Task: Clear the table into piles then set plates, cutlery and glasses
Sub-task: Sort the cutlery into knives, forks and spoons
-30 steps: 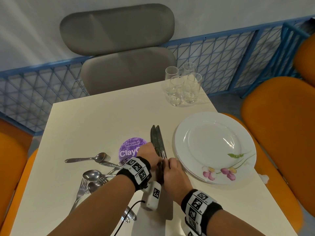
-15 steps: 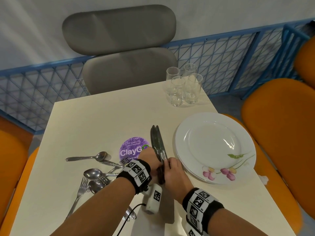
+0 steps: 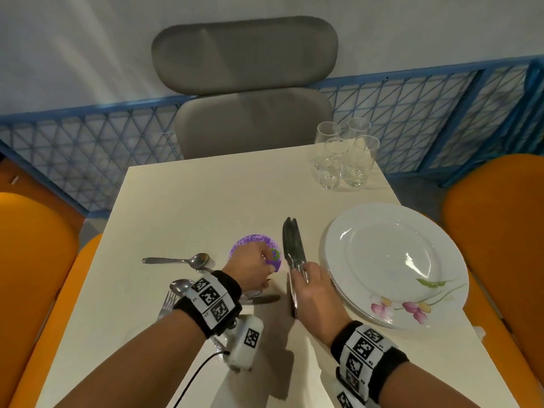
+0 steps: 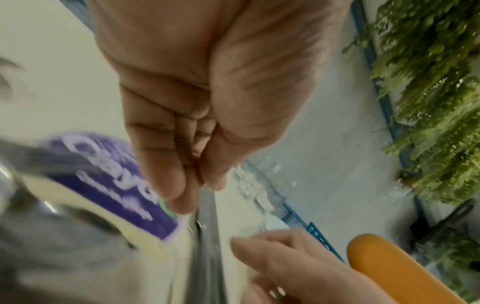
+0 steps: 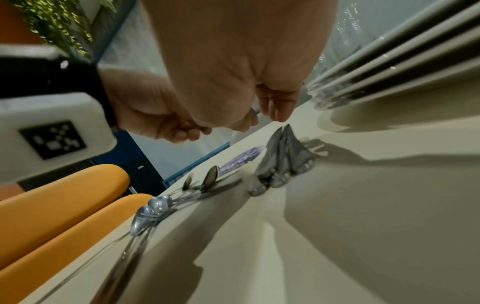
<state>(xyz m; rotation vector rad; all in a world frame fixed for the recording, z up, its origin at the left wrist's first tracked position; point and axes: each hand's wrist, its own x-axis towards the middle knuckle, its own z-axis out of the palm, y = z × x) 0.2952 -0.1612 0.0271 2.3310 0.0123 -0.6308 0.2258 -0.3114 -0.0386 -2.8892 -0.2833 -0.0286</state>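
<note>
Knives (image 3: 292,245) lie bunched on table (image 3: 191,201), just left of plate stack (image 3: 394,260). Right hand (image 3: 312,285) over knife handles, fingers slightly bent, grip unclear. Left hand (image 3: 250,267) left of knives, fingers curled, seemingly empty (blurred). Spoons and forks (image 3: 179,285) further left; glasses (image 3: 343,154) beyond plates.

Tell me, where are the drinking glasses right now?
In the head view, the four glasses stand bunched together at the table's far right corner, just beyond the stack of plates and in front of the grey chair.
</note>
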